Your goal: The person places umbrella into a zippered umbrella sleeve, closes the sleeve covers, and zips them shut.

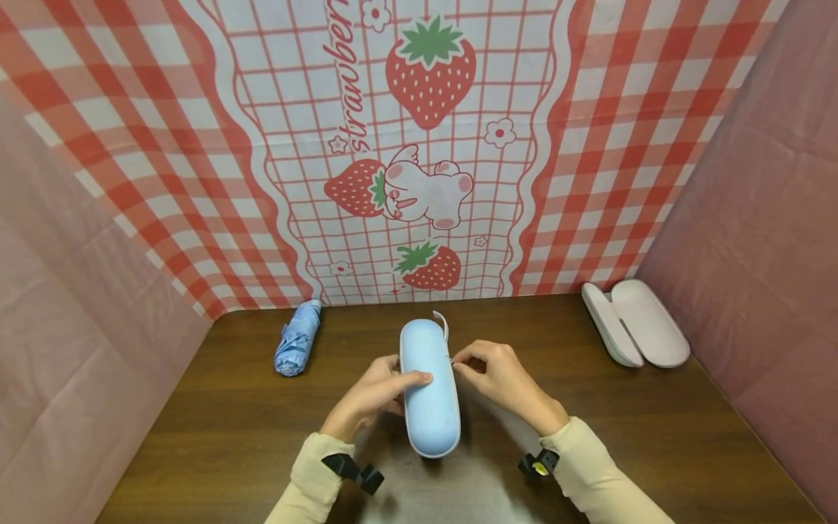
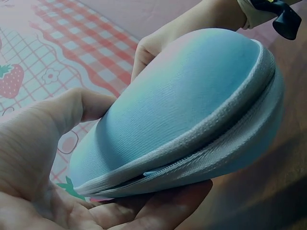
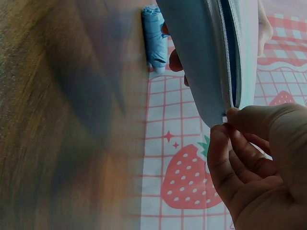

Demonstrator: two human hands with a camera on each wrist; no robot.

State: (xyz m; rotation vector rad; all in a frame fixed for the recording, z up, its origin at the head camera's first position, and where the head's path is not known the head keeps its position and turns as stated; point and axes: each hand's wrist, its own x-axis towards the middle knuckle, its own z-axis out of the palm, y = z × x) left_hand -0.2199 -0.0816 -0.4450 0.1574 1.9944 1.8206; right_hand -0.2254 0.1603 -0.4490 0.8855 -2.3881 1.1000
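Observation:
My left hand [image 1: 372, 393] grips a light blue zippered case [image 1: 433, 415], with the thumb across its top and the other fingers under it. Along the case's right side, the thumb and fingertips of my right hand [image 1: 507, 375] pinch the small zipper pull [image 3: 225, 119]. In the right wrist view the zip stands parted above that pull, and a dark blue inside shows through the gap. White piping [image 2: 192, 139] edges both halves in the left wrist view. A pale strap [image 1: 442, 325] sticks up from the far end.
A folded blue umbrella [image 1: 298, 340] lies at the back left of the brown wooden table [image 1: 222, 437]. At the back right, a pale pinkish hard case [image 1: 651, 324] lies opened out. A strawberry-patterned cloth [image 1: 484, 175] hangs behind, with pink cloth at both sides.

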